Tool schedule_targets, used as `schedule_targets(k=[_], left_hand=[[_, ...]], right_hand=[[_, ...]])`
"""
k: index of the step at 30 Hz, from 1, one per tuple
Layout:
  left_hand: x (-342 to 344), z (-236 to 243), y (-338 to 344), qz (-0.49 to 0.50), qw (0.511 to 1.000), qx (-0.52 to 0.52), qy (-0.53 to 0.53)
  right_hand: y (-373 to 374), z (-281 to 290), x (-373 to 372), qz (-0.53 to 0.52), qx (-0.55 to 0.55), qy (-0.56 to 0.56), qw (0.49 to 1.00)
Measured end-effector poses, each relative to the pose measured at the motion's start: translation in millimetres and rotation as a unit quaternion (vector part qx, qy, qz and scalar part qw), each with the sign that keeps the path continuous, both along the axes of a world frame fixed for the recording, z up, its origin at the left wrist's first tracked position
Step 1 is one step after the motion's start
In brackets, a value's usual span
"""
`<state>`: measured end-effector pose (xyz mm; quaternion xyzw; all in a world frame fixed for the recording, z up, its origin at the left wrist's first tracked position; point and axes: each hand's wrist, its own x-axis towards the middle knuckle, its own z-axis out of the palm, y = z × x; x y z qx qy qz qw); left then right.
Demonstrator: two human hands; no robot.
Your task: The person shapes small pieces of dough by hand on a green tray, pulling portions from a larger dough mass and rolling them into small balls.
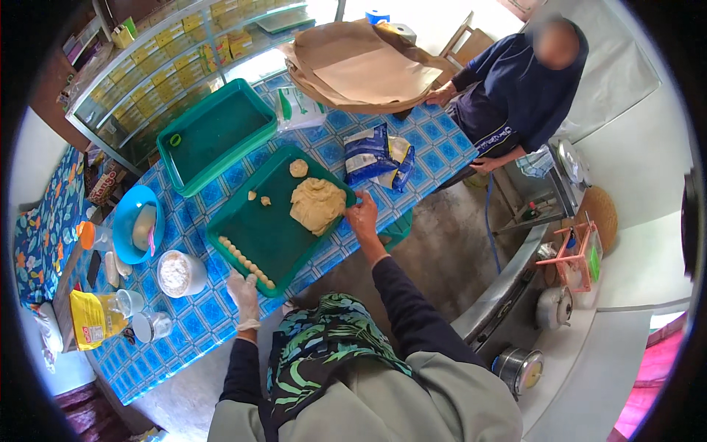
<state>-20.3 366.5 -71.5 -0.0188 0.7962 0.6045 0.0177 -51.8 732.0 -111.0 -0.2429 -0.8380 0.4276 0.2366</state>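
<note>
A green tray (254,202) lies on the table in front of me. Resting in it are a big lump of pale dough (317,205), a smaller dough ball (298,168), two small bits and a row of little dough balls (247,263) along the near left side. My left hand (244,296), in a clear glove, is closed at the tray's near edge beside that row; its fingertips are partly hidden. At the right rim, close to the big lump, my bare right hand (361,216) grips the tray with its fingers bent over the edge.
Another green tray (197,173), blue-and-white packets (368,153) and a large brown paper-lined round (368,70) sit farther back. At left are a blue bowl (129,239), a white powder tub (181,274) and a yellow packet (96,318). A co-worker (508,96) stands far right.
</note>
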Motion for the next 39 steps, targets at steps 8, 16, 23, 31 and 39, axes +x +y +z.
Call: schedule_targets(k=[8,16,23,31,39], left_hand=[[-45.1,31.6,4.0,0.08,0.975,-0.154,0.141],[-36.9,72.3,42.8,0.049,0.998,-0.021,0.035],[-33.8,93.1,145.2,-0.11,0.93,0.322,-0.137],[-36.4,108.8,278.3,-0.209,0.538,0.7,-0.422],[-9.4,61.4,210.8,-0.064,0.689,0.639,-0.335]], right_hand=[[41.3,53.5,-23.6,-0.168,-0.301,0.091,0.934],[67.6,53.7,-88.6,-0.249,-0.262,0.068,0.93],[88.6,111.2,-73.9,-0.118,-0.34,0.198,0.912],[72.7,234.9,40.3,0.131,-0.446,0.08,0.882],[171.3,133.4,18.3,0.077,-0.339,-0.047,0.936]])
